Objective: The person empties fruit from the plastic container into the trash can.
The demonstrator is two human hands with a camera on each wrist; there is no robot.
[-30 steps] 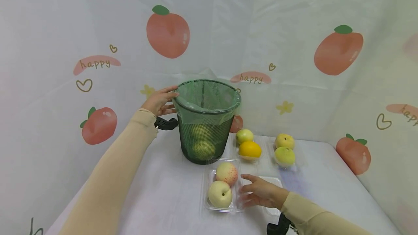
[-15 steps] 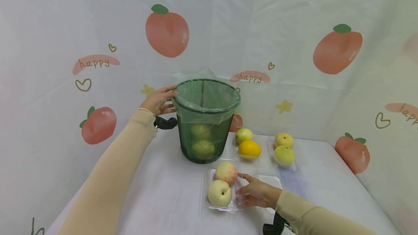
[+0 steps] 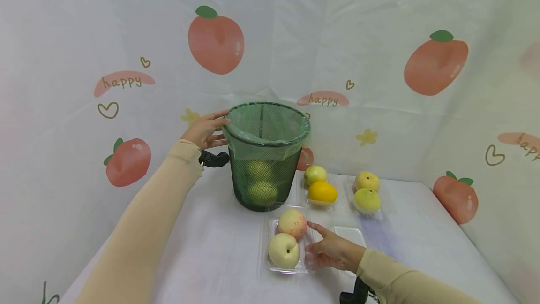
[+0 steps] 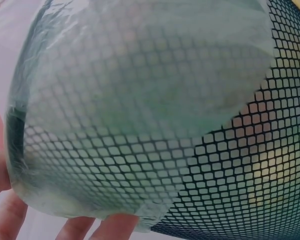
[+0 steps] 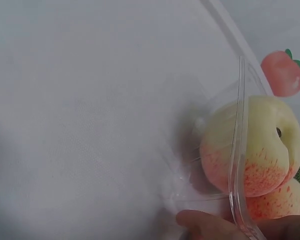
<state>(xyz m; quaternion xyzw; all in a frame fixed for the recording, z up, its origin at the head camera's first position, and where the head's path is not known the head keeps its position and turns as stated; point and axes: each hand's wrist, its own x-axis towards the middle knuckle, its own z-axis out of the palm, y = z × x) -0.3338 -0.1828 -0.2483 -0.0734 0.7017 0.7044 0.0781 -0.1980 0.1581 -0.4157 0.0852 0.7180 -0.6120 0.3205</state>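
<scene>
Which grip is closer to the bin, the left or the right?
Left. The left grip touches the bin at its rim; the right grip is apart from it, nearer the person, at the peach box.

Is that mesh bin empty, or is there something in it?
Not empty: round yellow-green fruits show through the lower wall of the mesh bin. Exactly how many, I cannot tell.

Mesh bin [image 3: 266, 177]: open upward, so we could enter from above; our left hand [image 3: 203, 131] occupies the left rim.
Bin front: the peach tray [image 3: 291, 271] stands close.
Tray sides: our right hand [image 3: 337, 249] crowds the right; bare counter [image 3: 215, 247] gives us passage leftward.
Behind: printed curtain [image 3: 270, 50] blocks us.
</scene>
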